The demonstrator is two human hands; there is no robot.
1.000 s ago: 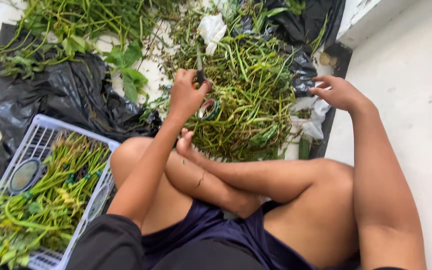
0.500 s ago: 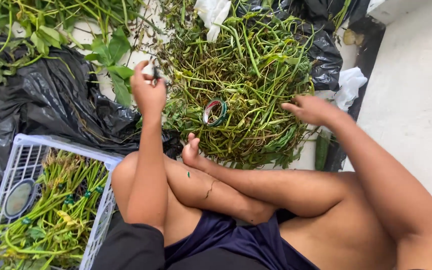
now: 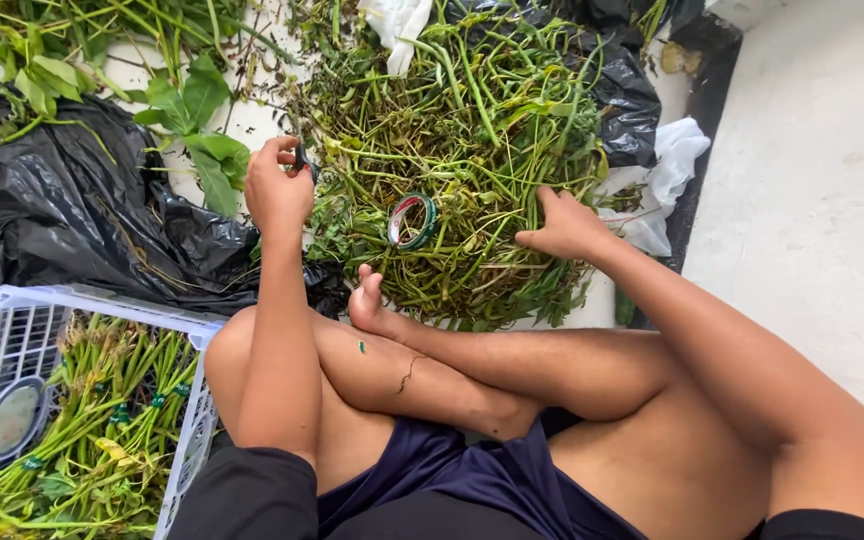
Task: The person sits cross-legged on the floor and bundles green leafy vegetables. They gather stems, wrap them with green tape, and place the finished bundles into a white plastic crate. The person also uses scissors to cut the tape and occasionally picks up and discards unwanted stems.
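Here the left hand (image 3: 277, 185) is closed on small dark scissors (image 3: 302, 160), held above the left edge of one big pile of green stems (image 3: 462, 150) on the floor. The right hand (image 3: 564, 228) lies flat and open on the pile's right side, fingers spread, gripping nothing. One roll of green tape (image 3: 411, 221) sits on the pile between the two hands, just above the bare foot (image 3: 366, 300).

Against half a second ago, the left hand holds about the same spot, while the right hand has come down from hovering onto the stems.

One white crate (image 3: 22, 320) at lower left holds bundled stems tied with green tape, and a round lid (image 3: 12, 418). One black plastic sheet (image 3: 62, 210) spreads beside it, with loose leafy stalks (image 3: 192, 110) above. White bags (image 3: 674, 165) lie right of the pile. The crossed legs hide the pile's near edge.
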